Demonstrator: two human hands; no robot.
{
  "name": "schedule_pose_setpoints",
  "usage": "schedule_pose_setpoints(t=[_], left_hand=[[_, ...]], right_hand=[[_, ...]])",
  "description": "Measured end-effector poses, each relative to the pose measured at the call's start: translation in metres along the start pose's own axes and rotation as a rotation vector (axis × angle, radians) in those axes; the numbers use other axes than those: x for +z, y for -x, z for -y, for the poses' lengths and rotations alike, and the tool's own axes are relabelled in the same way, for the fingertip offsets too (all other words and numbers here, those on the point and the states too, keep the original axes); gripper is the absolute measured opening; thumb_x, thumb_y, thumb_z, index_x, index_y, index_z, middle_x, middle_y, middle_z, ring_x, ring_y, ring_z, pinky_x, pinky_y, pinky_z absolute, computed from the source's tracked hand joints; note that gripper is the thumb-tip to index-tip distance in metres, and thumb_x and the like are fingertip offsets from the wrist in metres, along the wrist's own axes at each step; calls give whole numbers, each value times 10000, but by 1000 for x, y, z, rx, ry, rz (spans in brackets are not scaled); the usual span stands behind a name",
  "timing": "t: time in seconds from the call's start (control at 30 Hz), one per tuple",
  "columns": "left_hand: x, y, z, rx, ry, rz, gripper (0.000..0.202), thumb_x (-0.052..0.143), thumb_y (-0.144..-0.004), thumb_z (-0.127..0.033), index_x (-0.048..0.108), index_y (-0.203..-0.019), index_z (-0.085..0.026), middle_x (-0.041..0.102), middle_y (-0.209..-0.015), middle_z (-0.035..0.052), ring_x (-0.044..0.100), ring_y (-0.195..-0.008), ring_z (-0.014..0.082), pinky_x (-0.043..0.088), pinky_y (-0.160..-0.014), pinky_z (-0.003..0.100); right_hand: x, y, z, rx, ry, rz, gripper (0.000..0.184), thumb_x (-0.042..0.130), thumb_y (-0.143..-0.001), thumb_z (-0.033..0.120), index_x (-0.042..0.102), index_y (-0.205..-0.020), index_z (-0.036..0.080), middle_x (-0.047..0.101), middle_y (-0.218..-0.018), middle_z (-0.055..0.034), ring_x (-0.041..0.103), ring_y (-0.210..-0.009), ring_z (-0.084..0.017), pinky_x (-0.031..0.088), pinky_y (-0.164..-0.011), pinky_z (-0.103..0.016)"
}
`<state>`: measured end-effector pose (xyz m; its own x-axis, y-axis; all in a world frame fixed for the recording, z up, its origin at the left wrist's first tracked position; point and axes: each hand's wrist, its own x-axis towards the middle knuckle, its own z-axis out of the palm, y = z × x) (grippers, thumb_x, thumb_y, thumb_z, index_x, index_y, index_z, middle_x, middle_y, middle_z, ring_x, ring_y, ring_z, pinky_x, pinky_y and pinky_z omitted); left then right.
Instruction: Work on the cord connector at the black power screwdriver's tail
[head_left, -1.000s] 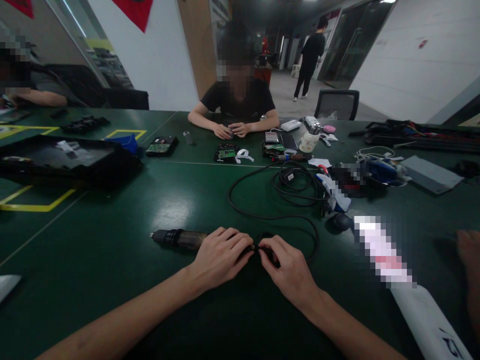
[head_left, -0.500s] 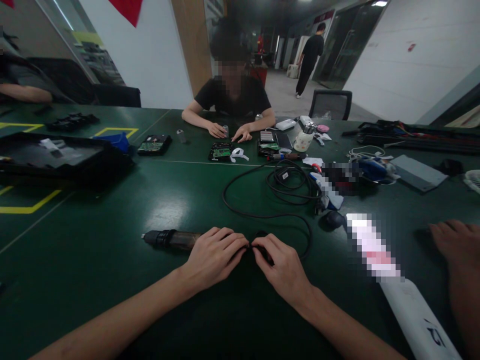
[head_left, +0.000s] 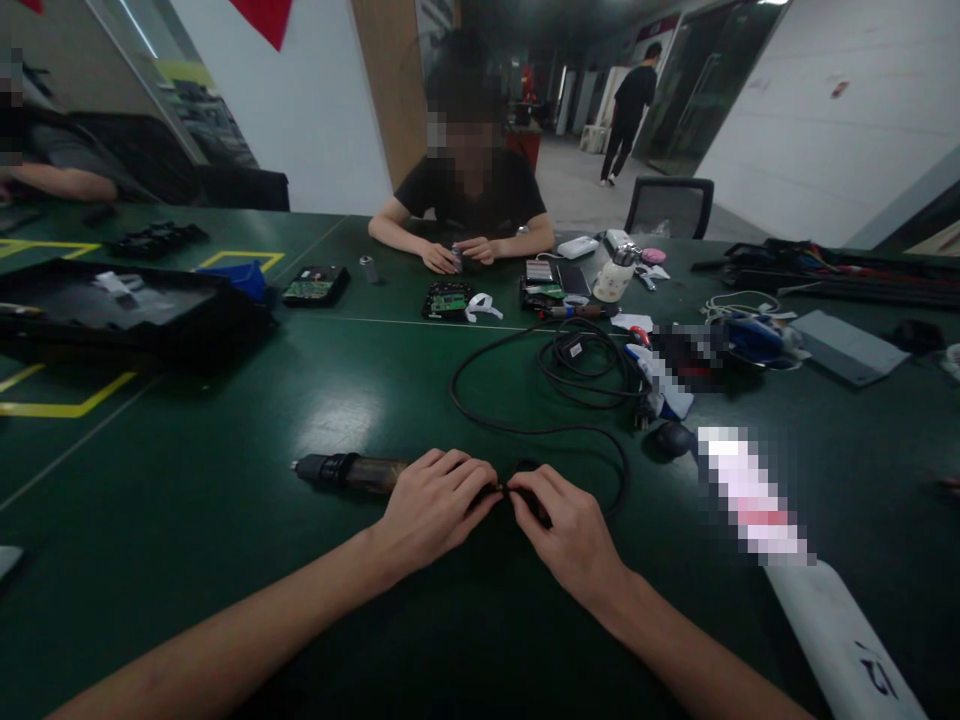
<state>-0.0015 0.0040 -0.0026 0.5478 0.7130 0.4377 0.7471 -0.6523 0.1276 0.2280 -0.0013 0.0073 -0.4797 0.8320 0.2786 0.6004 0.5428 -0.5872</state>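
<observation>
A dark cylindrical tool point(head_left: 352, 470) lies flat on the green table point(head_left: 225, 450), its tip pointing left. My left hand point(head_left: 431, 510) is closed around the tool's rear end. My right hand point(head_left: 562, 530) is closed in a pinch on the black cable point(head_left: 517, 428) right where it meets the tool. The fingertips of both hands almost touch. The cable loops away over the table to a coil point(head_left: 589, 365) further back.
Across the table a person in black handles a small part, with circuit boards point(head_left: 448, 300) and a white bottle point(head_left: 615, 275) nearby. A black tray point(head_left: 127, 320) sits at left. A long white object point(head_left: 817, 590) lies at right. Another person walks far behind.
A co-worker's hand at the right edge has withdrawn from view. My hands stay together on the tool and cable with only small finger shifts.
</observation>
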Motion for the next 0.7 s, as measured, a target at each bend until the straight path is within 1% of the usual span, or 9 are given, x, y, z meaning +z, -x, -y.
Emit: schedule_pose_setpoints(t=[0.07, 0.17, 0.23, 0.33, 0.4, 0.5, 0.57, 0.63, 0.7], left_hand=[[-1, 0, 0, 3, 7, 9, 212, 575, -1022, -385, 654, -1138, -226, 727, -1112, 16, 655, -969, 195, 439, -810, 369], [-3, 0, 0, 43, 37, 42, 262, 567, -1015, -341, 628, -1253, -249, 710, -1198, 13, 641, -1063, 205, 447, -856, 374], [-3, 0, 0, 43, 33, 42, 232, 550, -1025, -323, 635, -1226, -244, 712, -1191, 13, 640, -1057, 203, 445, -861, 372], [-2, -1, 0, 3, 3, 15, 197, 554, -1031, -368, 656, -1117, -223, 728, -1103, 22, 649, -958, 196, 435, -810, 367], [-2, -1, 0, 5, 10, 19, 215, 571, -1018, -379, 652, -1146, -227, 726, -1109, 23, 648, -956, 198, 434, -806, 366], [-3, -1, 0, 45, 30, 49, 246, 558, -1020, -333, 622, -1242, -249, 714, -1187, 13, 640, -1039, 209, 436, -848, 373], [-3, 0, 0, 35, 15, 48, 200, 539, -1037, -325, 629, -1195, -243, 718, -1169, 8, 641, -1031, 210, 430, -847, 378], [-3, 0, 0, 6, -3, 39, 176, 537, -1043, -353, 637, -1121, -231, 726, -1120, 7, 644, -983, 208, 424, -826, 381], [-4, 0, 0, 4, 2, 46, 189, 555, -1030, -368, 636, -1131, -230, 725, -1122, 12, 643, -977, 212, 425, -824, 382]], right_hand=[[0, 0, 0, -4, -2, -10, 158, 551, -1029, 180, 645, -1143, 237, 667, -1062, -51, 679, -915, -200, 554, -735, -305], [-1, 0, 1, -5, -1, -8, 159, 544, -1034, 183, 644, -1143, 241, 669, -1053, -48, 680, -911, -201, 559, -754, -313], [-1, 0, 1, -7, 4, -7, 160, 542, -1034, 182, 645, -1140, 244, 672, -1051, -48, 683, -909, -202, 560, -752, -315], [-1, -1, 1, -14, 9, -14, 163, 546, -1027, 175, 649, -1135, 243, 676, -1052, -52, 688, -900, -202, 563, -722, -308], [-1, -1, 1, -10, 7, -16, 168, 542, -1028, 169, 646, -1138, 240, 677, -1052, -53, 690, -898, -201, 564, -713, -305], [0, -1, 1, -5, 11, -8, 169, 532, -1034, 168, 642, -1140, 240, 677, -1060, -55, 689, -910, -203, 564, -727, -311], [0, -1, 1, -8, 15, -6, 164, 531, -1035, 170, 645, -1130, 242, 677, -1054, -53, 688, -915, -206, 562, -738, -319], [0, -1, 0, -12, 16, -12, 162, 531, -1036, 171, 647, -1125, 241, 676, -1048, -51, 688, -914, -206, 562, -745, -323], [1, -1, 0, -13, 14, -14, 161, 531, -1038, 176, 648, -1128, 239, 676, -1051, -53, 688, -915, -206, 566, -751, -324]])
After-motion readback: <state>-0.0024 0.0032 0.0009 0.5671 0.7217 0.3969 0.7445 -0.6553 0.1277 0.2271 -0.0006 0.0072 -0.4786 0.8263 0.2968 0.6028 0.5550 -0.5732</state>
